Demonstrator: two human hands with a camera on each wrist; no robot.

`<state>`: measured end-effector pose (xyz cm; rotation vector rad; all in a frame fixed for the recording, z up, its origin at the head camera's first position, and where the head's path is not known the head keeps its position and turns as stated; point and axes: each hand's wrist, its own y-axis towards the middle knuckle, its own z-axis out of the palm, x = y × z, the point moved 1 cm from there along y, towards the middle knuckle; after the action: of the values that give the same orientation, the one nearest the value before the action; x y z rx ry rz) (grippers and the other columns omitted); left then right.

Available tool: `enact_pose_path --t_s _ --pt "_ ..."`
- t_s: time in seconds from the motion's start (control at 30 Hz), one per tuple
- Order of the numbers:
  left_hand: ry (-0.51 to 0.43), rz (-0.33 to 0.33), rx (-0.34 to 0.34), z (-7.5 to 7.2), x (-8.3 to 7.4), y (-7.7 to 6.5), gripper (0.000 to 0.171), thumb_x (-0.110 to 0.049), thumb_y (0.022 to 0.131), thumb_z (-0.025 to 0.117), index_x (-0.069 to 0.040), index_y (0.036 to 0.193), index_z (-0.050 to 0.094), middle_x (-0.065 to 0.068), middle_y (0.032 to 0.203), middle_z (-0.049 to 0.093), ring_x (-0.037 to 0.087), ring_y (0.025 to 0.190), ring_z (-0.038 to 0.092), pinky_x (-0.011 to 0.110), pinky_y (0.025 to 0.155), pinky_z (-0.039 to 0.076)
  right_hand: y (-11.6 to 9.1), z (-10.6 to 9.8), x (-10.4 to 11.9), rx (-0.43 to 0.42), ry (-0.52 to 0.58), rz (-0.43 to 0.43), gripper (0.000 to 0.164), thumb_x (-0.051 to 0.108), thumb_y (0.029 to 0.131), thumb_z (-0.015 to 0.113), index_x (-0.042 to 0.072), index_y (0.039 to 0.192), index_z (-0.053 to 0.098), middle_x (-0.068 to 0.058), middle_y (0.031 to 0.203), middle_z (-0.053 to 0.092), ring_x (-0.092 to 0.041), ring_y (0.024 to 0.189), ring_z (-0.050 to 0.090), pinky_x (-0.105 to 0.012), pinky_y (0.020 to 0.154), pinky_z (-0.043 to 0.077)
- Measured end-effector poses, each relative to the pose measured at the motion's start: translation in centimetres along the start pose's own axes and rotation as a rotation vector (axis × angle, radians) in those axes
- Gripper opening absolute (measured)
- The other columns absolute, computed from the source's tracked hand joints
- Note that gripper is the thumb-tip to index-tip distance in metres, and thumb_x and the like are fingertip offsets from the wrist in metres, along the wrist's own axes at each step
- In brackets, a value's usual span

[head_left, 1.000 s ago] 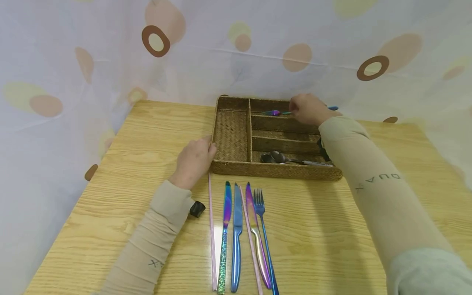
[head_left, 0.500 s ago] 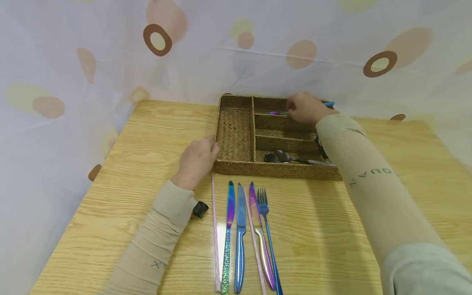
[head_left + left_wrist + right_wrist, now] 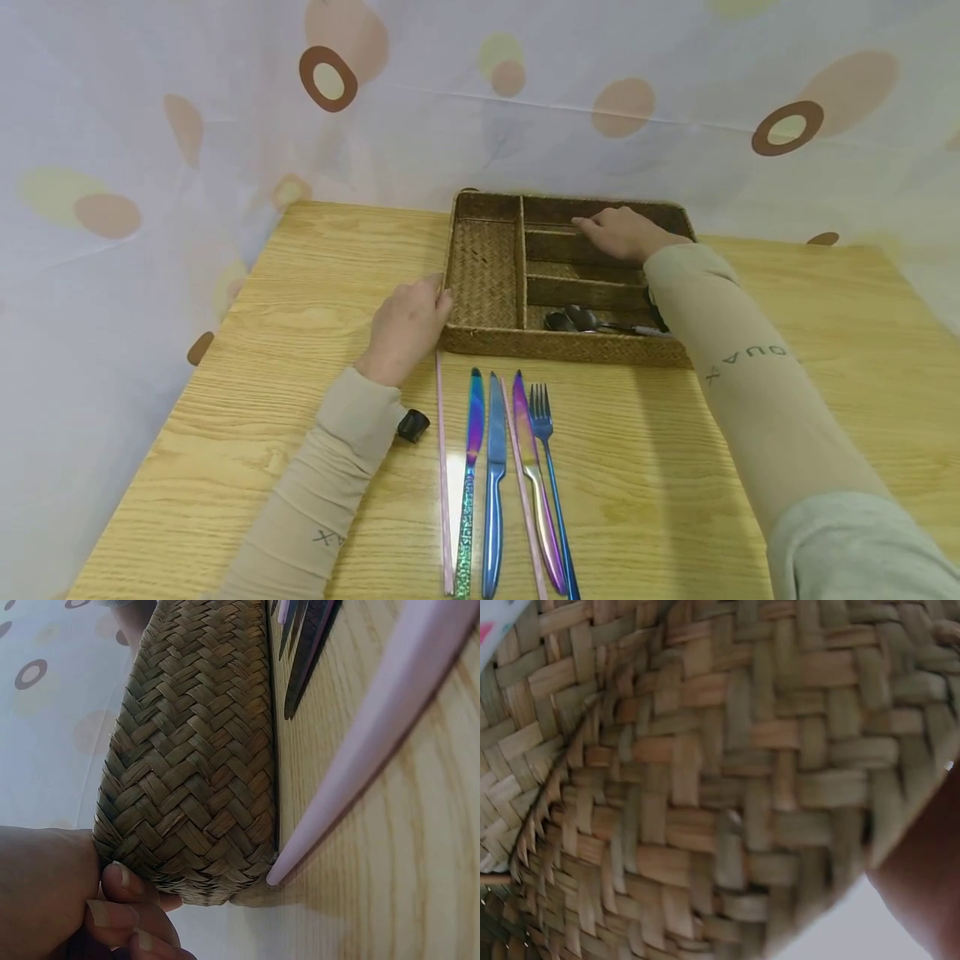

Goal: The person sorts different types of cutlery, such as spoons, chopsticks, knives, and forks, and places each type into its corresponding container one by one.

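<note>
A brown woven cutlery tray (image 3: 562, 345) with divided compartments stands at the back of the table. My left hand (image 3: 405, 329) grips its left side near the front corner; the left wrist view has the curled fingers (image 3: 124, 916) against the woven wall. Over the back right compartment, my right hand (image 3: 618, 233) reaches with extended fingers and nothing visible in them. The fork it had is out of sight. Several dark spoons (image 3: 581, 318) lie in the front right compartment. The right wrist view is mostly filled by a woven tray wall (image 3: 772, 750).
In front of the tray lie a green-handled knife (image 3: 465, 517), a blue knife (image 3: 493, 492), a purple-gold knife (image 3: 527, 442), a blue fork (image 3: 543, 425) and two pink chopsticks, one (image 3: 442, 475) at the left end. A patterned cloth (image 3: 450, 100) hangs behind the table (image 3: 637, 483).
My right hand has let go of the rainbow fork at the back compartment, and its fingers have straightened. My left hand keeps its grip on the tray. The head view has shifted slightly.
</note>
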<state>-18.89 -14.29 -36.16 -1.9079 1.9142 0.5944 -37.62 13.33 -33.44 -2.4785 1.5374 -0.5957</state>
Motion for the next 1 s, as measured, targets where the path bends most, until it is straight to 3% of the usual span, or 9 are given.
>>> enact_pose_path --t_s 0.2,0.43,0.53,0.73,0.8,0.87,1.0 --pt "0.005 0.012 0.001 0.2 -0.2 0.0 0.031 -0.023 0.106 0.044 -0.001 0.113 0.064 -0.001 0.055 0.041 0.010 0.043 0.037 0.022 0.037 0.031 -0.1 0.5 -0.9 0.012 0.011 0.013 0.085 0.062 0.102 0.013 -0.005 0.149 0.038 -0.031 0.151 0.038 -0.050 0.135 0.042 -0.061 0.113 0.031" --pt "0.014 0.010 0.019 0.3 -0.2 0.2 0.036 -0.024 0.106 0.043 0.000 0.125 0.061 0.000 0.056 0.043 0.011 0.044 0.037 0.023 0.038 0.031 -0.6 0.6 -1.4 -0.007 -0.006 0.043 0.090 0.064 0.101 0.009 -0.008 0.148 0.037 -0.032 0.151 0.038 -0.050 0.136 0.040 -0.060 0.114 0.030" --pt "0.010 0.012 0.020 0.3 -0.1 0.3 0.034 -0.023 0.106 0.043 0.000 0.121 0.063 0.000 0.055 0.041 0.010 0.044 0.035 0.023 0.038 0.030 -1.0 0.4 -1.5 -0.025 -0.018 0.046 0.091 0.065 0.100 0.007 -0.007 0.149 0.035 -0.031 0.153 0.035 -0.049 0.139 0.037 -0.060 0.115 0.028" --pt "0.002 0.018 0.023 0.3 0.1 0.4 0.032 -0.023 0.106 0.043 0.000 0.115 0.063 -0.001 0.055 0.038 0.010 0.044 0.033 0.022 0.038 0.029 -2.0 -0.1 -1.3 -0.134 -0.054 -0.001 0.084 0.060 0.103 0.010 -0.003 0.148 0.041 -0.026 0.151 0.041 -0.047 0.140 0.037 -0.059 0.116 0.027" --pt "0.003 0.022 0.026 0.3 0.2 0.5 0.034 -0.023 0.106 0.042 0.001 0.119 0.063 -0.001 0.054 0.038 0.010 0.043 0.033 0.022 0.038 0.029 -2.4 -0.2 -1.2 -0.187 -0.073 -0.028 0.080 0.057 0.104 0.011 -0.002 0.140 0.052 -0.025 0.144 0.050 -0.046 0.137 0.042 -0.059 0.114 0.032" --pt "0.003 0.017 0.031 0.3 0.3 0.5 0.037 -0.023 0.106 0.042 0.002 0.124 0.061 -0.002 0.054 0.038 0.010 0.043 0.033 0.022 0.038 0.029 -2.7 -0.5 -1.0 -0.241 -0.081 -0.060 0.076 0.054 0.105 0.014 -0.002 0.137 0.055 -0.026 0.140 0.054 -0.046 0.134 0.045 -0.059 0.112 0.033" --pt "0.010 0.009 0.038 0.2 0.7 0.6 0.039 -0.024 0.106 0.041 0.002 0.130 0.059 -0.002 0.054 0.037 0.010 0.044 0.031 0.022 0.038 0.029 -3.4 -1.2 -0.1 -0.332 -0.065 -0.098 0.066 0.048 0.107 0.021 -0.002 0.116 0.063 -0.026 0.123 0.062 -0.046 0.126 0.052 -0.057 0.109 0.037"
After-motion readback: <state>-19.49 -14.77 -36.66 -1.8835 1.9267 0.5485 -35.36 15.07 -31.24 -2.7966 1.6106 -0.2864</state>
